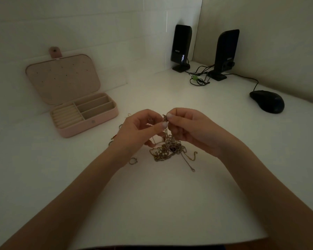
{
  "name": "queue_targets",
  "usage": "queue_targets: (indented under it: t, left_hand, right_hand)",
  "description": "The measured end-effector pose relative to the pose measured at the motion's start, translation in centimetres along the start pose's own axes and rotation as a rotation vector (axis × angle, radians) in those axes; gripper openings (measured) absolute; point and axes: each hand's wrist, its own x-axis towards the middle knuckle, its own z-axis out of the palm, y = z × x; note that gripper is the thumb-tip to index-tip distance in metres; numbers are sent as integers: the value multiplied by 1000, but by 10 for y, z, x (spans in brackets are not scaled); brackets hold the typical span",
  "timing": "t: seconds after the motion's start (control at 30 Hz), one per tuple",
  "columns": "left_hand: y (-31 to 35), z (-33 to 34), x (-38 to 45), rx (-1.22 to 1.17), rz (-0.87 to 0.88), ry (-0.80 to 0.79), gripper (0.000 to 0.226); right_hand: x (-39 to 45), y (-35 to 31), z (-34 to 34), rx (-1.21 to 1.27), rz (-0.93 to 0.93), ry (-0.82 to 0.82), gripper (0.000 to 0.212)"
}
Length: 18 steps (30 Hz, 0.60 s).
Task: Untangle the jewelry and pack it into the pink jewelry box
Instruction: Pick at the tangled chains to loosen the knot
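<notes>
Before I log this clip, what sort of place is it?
Probably a home desk in a room corner: two black speakers with cables, a computer mouse, and a white desktop against the walls.

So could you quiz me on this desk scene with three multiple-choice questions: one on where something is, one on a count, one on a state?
1. Where is the pink jewelry box relative to the hands?
A. To their left
B. To their right
C. Under them

2. How many black speakers stand at the back?
A. One
B. Two
C. Four

3. The box lid is:
A. Shut
B. Missing
C. Open

Answers:
1 A, it sits left of the left hand and right hand, which pinch the tangled chains.
2 B, one speaker and another.
3 C, the compartments show.
</notes>
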Motion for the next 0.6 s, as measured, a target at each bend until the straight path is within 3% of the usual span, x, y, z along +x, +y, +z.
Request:
queue_targets:
  t: [0.3, 0.6]
  left_hand:
    - [-4, -3, 1, 56, 108, 18, 13]
    - [-3, -2, 1, 1, 83, 43, 23]
  right_hand:
    - [0, 2, -2, -224, -23, 54, 11]
    - [3, 7, 2, -180, -265, 84, 9]
